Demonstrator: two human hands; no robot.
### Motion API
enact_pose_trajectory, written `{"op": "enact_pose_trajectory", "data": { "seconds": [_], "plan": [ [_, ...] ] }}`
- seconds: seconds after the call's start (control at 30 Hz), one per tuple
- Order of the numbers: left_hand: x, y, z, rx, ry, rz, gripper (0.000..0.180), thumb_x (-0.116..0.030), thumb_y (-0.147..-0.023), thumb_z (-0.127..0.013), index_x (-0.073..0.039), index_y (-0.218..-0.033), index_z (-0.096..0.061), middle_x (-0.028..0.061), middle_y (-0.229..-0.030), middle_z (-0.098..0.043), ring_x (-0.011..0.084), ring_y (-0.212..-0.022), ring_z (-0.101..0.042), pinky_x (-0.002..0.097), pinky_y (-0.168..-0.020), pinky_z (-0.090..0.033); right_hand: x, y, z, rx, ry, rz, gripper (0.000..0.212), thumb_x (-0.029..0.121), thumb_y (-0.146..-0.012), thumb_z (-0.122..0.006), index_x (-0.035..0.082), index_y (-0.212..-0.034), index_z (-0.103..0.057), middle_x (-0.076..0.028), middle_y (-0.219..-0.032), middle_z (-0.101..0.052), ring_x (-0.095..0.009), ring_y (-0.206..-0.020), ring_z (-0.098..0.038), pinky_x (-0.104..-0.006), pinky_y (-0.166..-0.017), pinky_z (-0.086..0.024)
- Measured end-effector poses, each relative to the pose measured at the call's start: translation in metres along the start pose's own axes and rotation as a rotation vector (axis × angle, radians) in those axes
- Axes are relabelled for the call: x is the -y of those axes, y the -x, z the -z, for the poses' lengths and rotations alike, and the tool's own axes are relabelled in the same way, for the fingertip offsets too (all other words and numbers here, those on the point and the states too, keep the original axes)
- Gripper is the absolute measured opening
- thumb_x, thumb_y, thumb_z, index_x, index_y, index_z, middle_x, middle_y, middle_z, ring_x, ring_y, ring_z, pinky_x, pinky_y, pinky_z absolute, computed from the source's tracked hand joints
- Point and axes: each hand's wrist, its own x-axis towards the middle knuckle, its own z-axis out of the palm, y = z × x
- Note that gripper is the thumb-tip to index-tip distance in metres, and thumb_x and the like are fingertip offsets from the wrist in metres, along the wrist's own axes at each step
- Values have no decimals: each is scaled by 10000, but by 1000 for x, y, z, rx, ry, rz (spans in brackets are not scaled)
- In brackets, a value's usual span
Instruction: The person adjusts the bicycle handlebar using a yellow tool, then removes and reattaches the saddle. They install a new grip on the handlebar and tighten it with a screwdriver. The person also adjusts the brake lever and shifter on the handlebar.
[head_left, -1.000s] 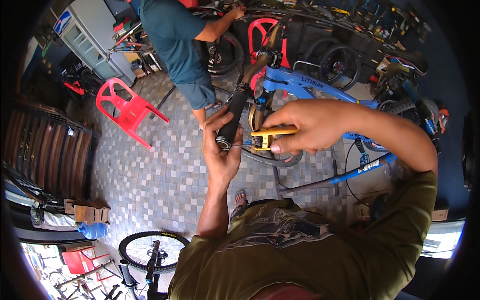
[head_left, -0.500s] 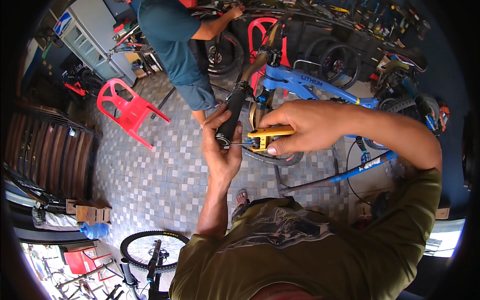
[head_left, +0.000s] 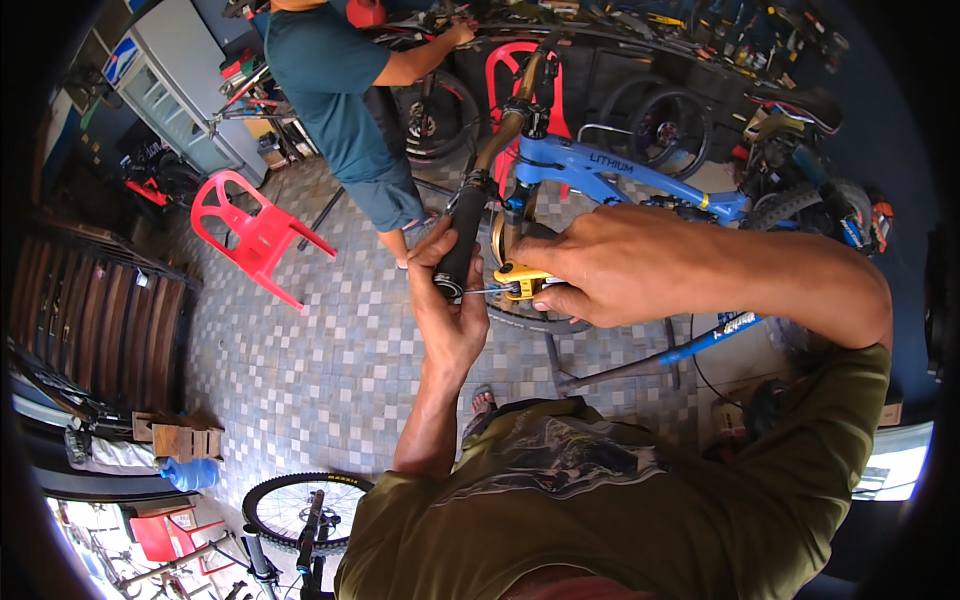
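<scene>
My left hand [head_left: 449, 318] is wrapped round the end of a black handlebar grip [head_left: 462, 240], its fingers on both sides of it. In my right hand [head_left: 612, 268] is a yellow folding multi-tool [head_left: 522, 280], pinched between thumb and fingers. A thin metal key sticks out of the tool and meets the grip's end at my left thumb; exactly where its tip sits is hard to see. The bronze handlebar [head_left: 515, 110] runs away from me to the stem of a blue bike frame [head_left: 590, 165]. My right hand hides part of the front wheel.
A person in a dark teal shirt [head_left: 325, 90] stands at a tool-covered bench [head_left: 600, 35]. One red plastic chair [head_left: 262, 240] stands at left, another red chair [head_left: 500, 75] behind the handlebar. A blue-black stand leg [head_left: 680, 352] crosses below my right forearm. Another bike's wheel [head_left: 300, 500] lies at lower left.
My right wrist has turned, so the multi-tool's body is now more covered by my fingers. The key stays at the grip's end. My left hand keeps its hold; the view has shifted slightly.
</scene>
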Motion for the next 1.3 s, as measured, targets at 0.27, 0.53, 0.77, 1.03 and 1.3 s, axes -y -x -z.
{"op": "enact_pose_trajectory", "data": {
  "seconds": [0.27, 0.53, 0.77, 1.03, 1.3],
  "plan": [
    [-6, 3, -9, -9, 40, 26, 385, 32, -971, -649, 23, -1321, -489, 275, -1434, -515, 318, -1291, -581, 396, -1058, -499, -1, 15, -34, -407, 648, 177, 358, 248, -928, -642, 65, -1235, -659, -109, -726, -690, -305, -694, -721, -438, -579, -552],
    [-21, -14, 16, 191, -169, -161, 458, 22, -756, -796, -36, -1181, -633, 220, -1370, -600, 401, -1335, -543, 509, -1098, -439, -4, 18, -43, -255, 232, -18, 521, 254, -877, -705, 34, -1342, -621, -167, -788, -674, -275, -728, -678, -455, -645, -503],
    [-12, -36, 27, 443, -102, -313, 477, -224, -723, -898, -86, -1128, -689, 164, -1436, -587, 429, -1439, -443, 542, -1156, -342, -40, 14, -30, 392, -1016, -56, 450, 406, -1043, -635, 26, -1278, -582, -77, -870, -695, -234, -874, -757, -382, -646, -596],
    [-7, -30, 15, 523, 14, -300, 448, -188, -758, -899, -112, -1125, -654, 136, -1431, -601, 414, -1467, -435, 541, -1120, -354, -41, 26, -10, 260, -456, 10, 369, 281, -968, -698, 62, -1260, -644, -84, -947, -742, -263, -860, -759, -411, -667, -575],
    [-12, -42, 4, 581, 38, -393, 353, -311, -751, -904, -110, -949, -694, 104, -1343, -659, 394, -1450, -453, 565, -1150, -319, -7, 47, -49, -423, 791, 30, 440, 200, -864, -670, 28, -1267, -704, -91, -758, -692, -242, -673, -662, -338, -709, -489]
  ]
}}
